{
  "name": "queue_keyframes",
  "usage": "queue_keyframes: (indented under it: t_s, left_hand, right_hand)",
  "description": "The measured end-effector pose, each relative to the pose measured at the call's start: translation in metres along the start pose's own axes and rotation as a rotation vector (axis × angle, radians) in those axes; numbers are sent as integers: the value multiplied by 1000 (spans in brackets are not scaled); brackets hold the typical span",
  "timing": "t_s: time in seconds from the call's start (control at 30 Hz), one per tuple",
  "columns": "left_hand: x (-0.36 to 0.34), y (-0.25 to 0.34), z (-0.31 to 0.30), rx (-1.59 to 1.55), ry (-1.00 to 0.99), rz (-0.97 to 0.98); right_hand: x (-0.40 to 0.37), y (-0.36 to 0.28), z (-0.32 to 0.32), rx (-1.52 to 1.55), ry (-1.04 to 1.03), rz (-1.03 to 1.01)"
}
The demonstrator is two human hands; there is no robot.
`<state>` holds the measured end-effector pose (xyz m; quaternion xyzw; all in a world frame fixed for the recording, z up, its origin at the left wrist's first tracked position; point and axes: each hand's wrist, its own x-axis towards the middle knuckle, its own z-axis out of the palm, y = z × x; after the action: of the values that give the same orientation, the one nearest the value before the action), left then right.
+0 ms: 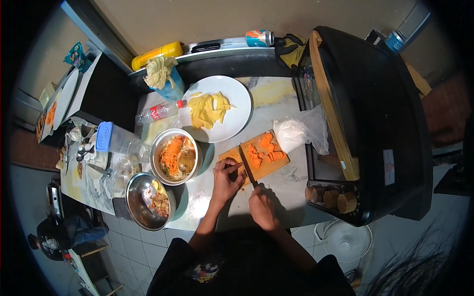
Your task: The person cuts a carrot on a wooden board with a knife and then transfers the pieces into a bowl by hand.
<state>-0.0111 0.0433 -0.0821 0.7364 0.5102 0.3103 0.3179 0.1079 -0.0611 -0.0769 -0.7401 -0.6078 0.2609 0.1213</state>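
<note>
A wooden cutting board [269, 167] lies on the marble counter with several cut carrot pieces [261, 150] on its far half. My right hand [261, 207] grips the handle of a knife [246, 165] whose blade runs across the board. My left hand [226, 180] rests at the board's near left corner, fingers pressed on a carrot piece [236, 166] next to the blade.
A white plate of pale cut strips [216, 109] sits behind the board. A steel pot of shredded carrot [176, 157] and a steel bowl [148, 201] stand at left. A plastic bag [298, 132], a black oven [368, 123] and a water bottle [158, 112] surround the board.
</note>
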Motion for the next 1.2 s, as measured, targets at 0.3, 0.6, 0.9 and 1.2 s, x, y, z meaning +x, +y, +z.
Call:
queue_keyframes:
  t_s: [0.3, 0.6, 0.9, 1.2]
  left_hand:
    - [-2, 0, 5, 9, 33, -18]
    - [0, 1, 7, 7, 57, -39]
    - [1, 2, 9, 54, 113, -4]
    - [-1, -1, 6, 32, 89, 13]
  right_hand:
    - [21, -7, -3, 78, 70, -12]
    - [16, 2, 2, 14, 55, 11]
    - [-1, 9, 7, -6, 15, 7]
    - [-1, 9, 5, 26, 15, 5]
